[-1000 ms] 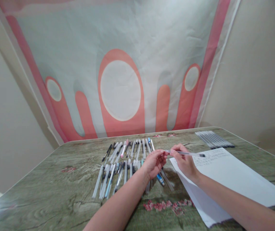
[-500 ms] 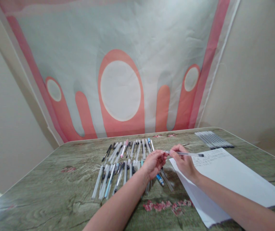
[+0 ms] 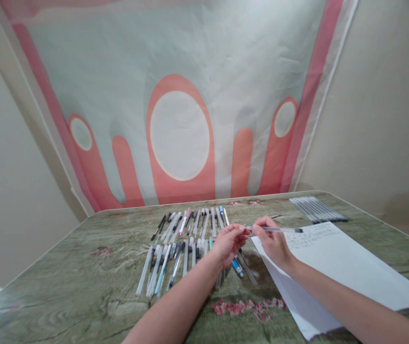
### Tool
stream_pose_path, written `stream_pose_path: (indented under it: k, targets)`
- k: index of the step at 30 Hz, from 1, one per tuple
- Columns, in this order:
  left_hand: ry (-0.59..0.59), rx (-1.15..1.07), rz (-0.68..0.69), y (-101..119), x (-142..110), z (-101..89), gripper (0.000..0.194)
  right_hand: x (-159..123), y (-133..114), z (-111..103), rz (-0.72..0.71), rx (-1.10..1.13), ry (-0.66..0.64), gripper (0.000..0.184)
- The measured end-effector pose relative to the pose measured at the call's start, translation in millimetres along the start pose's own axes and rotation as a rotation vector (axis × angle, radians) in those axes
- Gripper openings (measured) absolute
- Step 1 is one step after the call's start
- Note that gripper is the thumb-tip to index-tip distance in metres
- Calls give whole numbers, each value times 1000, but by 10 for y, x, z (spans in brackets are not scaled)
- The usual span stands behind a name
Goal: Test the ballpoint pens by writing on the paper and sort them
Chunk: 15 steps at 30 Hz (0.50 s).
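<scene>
A clear pen (image 3: 279,230) with a dark end pointing right is held level above the table, between both hands. My left hand (image 3: 230,243) pinches its left end with the fingertips. My right hand (image 3: 272,241) is closed around its middle, thumb and fingers together, over the left edge of a white sheet of paper (image 3: 347,277). Small handwriting covers the sheet's upper part. Beside and partly behind my left hand lie two rows of pens (image 3: 163,267), some clear, some black, blue or pink. My left forearm hides some of the front row.
Several clear refills or slim pens (image 3: 317,210) lie side by side at the back right of the wood-patterned table (image 3: 64,272). A blue pen (image 3: 237,267) lies just below my left hand. A grey and coral printed cloth (image 3: 179,191) hangs behind the table.
Almost nothing differs. Both hands keep the pen in nearly the same place, and the view has shifted very slightly.
</scene>
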<state>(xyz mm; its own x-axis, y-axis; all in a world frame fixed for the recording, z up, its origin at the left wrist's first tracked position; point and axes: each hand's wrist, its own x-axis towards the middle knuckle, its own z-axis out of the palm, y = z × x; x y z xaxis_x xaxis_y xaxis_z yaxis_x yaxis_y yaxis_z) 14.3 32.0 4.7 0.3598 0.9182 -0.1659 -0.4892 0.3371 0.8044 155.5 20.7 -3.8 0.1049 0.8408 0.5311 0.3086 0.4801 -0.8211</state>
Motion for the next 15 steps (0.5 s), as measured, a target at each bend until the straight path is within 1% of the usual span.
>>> stream_pose_path:
  k: [9,13,15]
  targets:
    - [-11,13,3,2,2,-10,19,1,16,11,-2,-21,0,18]
    - [16,48,3,-1,20,2,20,-5,-10,5,33,-13,16,18]
    - [60,48,17,-5,40,4,21,3,-18,0,44,-17,19,18]
